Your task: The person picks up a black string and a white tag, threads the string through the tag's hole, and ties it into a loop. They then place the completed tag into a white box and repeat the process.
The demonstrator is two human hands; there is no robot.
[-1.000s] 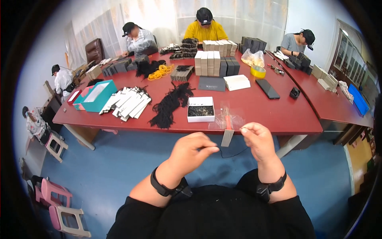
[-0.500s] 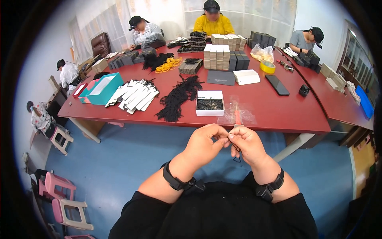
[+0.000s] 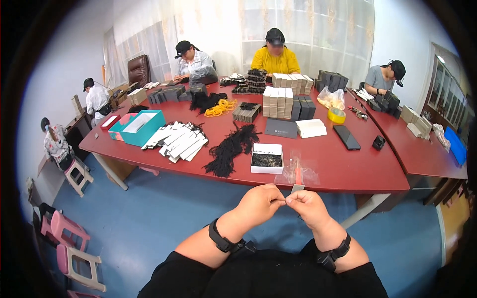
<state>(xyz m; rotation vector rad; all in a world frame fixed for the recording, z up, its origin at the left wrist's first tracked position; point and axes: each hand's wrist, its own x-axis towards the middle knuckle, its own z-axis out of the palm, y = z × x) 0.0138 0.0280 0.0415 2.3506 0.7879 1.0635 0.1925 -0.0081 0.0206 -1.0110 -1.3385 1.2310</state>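
Both hands meet in front of the table's near edge, fingertips touching. My left hand (image 3: 262, 202) is closed in a pinch, and so is my right hand (image 3: 309, 206). A bit of black cord (image 3: 300, 217) shows below the right fingers; the rest is hidden in the grip. Just beyond the fingertips, a flat grey piece with a red strip (image 3: 298, 175) juts over the edge, under clear tape (image 3: 310, 176). Nearby stands a white box (image 3: 267, 169) with black bits in it. Left of that lies a heap of black cords (image 3: 231, 151).
White tags (image 3: 180, 142) lie fanned beside a teal box (image 3: 145, 133) on the red table (image 3: 348, 171). Stacked cards (image 3: 278, 102), yellow tape (image 3: 337, 115) and a phone (image 3: 346, 137) sit farther back. Several people work around the room; pink stools (image 3: 69, 231) stand at left.
My view has tilted up, so the table sits lower in the picture. My fingertips have drawn into a tighter pinch, and the dangling black cord loop is less visible.
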